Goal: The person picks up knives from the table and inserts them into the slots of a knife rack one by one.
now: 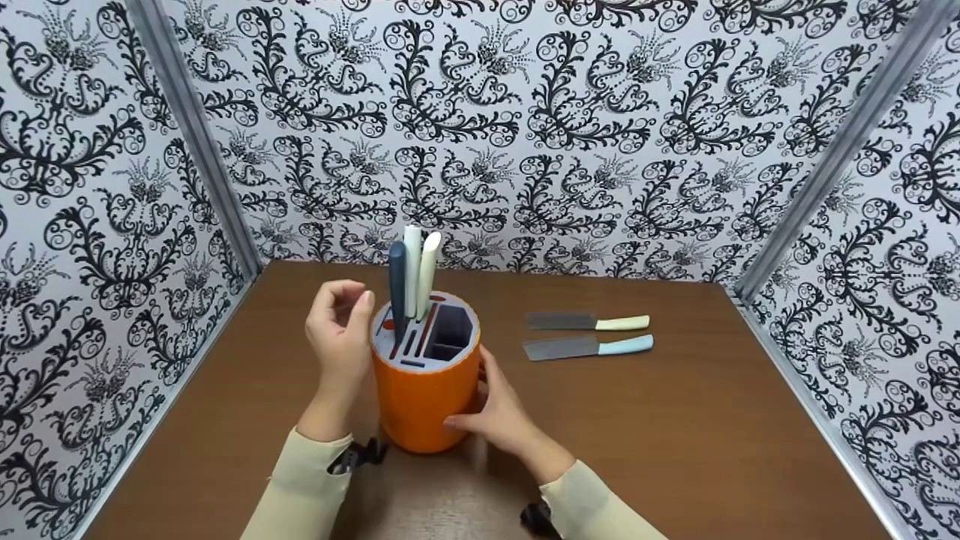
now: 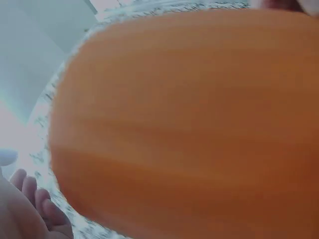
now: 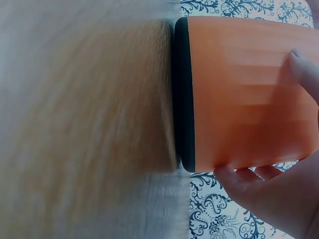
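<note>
An orange round knife block (image 1: pixel 427 405) with a grey slotted top stands upright on the table. Three handles rise from its slots: a dark blue knife handle (image 1: pixel 397 285), a whitish one (image 1: pixel 412 266) and a cream one (image 1: pixel 427 270). My right hand (image 1: pixel 499 412) grips the block's right side, thumb (image 3: pixel 304 69) across the front and fingers wrapped behind. Beside the left rim, my left hand (image 1: pixel 341 330) is raised with loosely bent fingers and nothing in it. From the left wrist, the block's orange wall fills most of the view, with the left hand (image 2: pixel 35 209) at the corner.
Right of the block lie two cleavers, one with a pale yellow handle (image 1: pixel 622 323), one with a light blue handle (image 1: pixel 626 344), blades pointing left. Patterned panels (image 1: pixel 480 135) enclose the brown table (image 1: pixel 675 435) at the back and both sides.
</note>
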Demonstrator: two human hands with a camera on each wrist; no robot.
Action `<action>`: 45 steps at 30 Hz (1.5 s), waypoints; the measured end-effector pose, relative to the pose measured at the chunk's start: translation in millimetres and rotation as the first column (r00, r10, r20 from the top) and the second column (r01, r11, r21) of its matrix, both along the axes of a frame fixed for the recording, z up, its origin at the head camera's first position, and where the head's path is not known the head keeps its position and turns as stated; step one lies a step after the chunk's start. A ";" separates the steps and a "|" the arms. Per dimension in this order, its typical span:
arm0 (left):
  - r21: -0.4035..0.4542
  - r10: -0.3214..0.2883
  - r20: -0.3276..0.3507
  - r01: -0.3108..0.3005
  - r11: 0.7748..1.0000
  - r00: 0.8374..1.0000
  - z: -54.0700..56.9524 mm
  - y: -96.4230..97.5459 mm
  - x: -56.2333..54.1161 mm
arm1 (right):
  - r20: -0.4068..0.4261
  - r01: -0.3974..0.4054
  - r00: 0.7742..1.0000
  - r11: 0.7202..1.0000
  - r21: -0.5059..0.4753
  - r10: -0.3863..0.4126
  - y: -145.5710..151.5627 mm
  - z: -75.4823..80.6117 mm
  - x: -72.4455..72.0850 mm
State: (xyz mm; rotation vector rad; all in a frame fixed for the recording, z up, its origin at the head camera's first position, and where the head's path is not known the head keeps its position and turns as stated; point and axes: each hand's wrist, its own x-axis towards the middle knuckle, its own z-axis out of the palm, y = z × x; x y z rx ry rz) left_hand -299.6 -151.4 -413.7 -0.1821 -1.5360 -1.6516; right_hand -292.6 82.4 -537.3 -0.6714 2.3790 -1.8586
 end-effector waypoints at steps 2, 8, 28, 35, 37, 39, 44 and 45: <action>0.035 -0.034 0.040 0.033 0.999 0.999 -9.0 -4.2 -6.7 | 0.001 0.005 1.000 1.000 0.017 -0.005 -0.1 0.7 -0.6; 0.055 -0.201 0.097 0.197 0.979 0.975 -36.7 -16.1 -18.4 | -0.001 0.006 1.000 1.000 0.023 -0.006 0.4 0.4 -0.6; -0.113 -0.780 0.092 0.785 0.609 0.619 -102.8 -34.5 -34.9 | -0.014 0.011 1.000 1.000 0.019 -0.011 -1.0 0.7 -0.5; -0.134 -0.808 0.143 0.820 0.556 0.571 -108.2 -42.7 -40.7 | -0.020 -0.011 1.000 1.000 0.014 0.012 -0.7 1.6 -1.9; -0.142 -0.812 0.152 0.826 0.546 0.563 -109.1 -44.0 -42.5 | -0.022 -0.009 1.000 1.000 0.019 0.010 -0.7 1.5 -2.3; -0.144 -0.821 0.162 0.836 0.530 0.548 -110.6 -44.7 -44.9 | -0.022 -0.005 1.000 1.000 0.021 0.005 -0.6 1.1 -2.5; -0.126 -0.834 0.169 0.851 0.511 0.526 -115.3 -45.3 -48.6 | -0.004 -0.001 1.000 1.000 0.020 0.001 0.8 1.8 -1.1; -0.123 -0.835 0.168 0.851 0.510 0.525 -116.4 -45.3 -49.1 | 0.004 -0.004 1.000 1.000 0.020 0.004 1.4 1.9 -1.0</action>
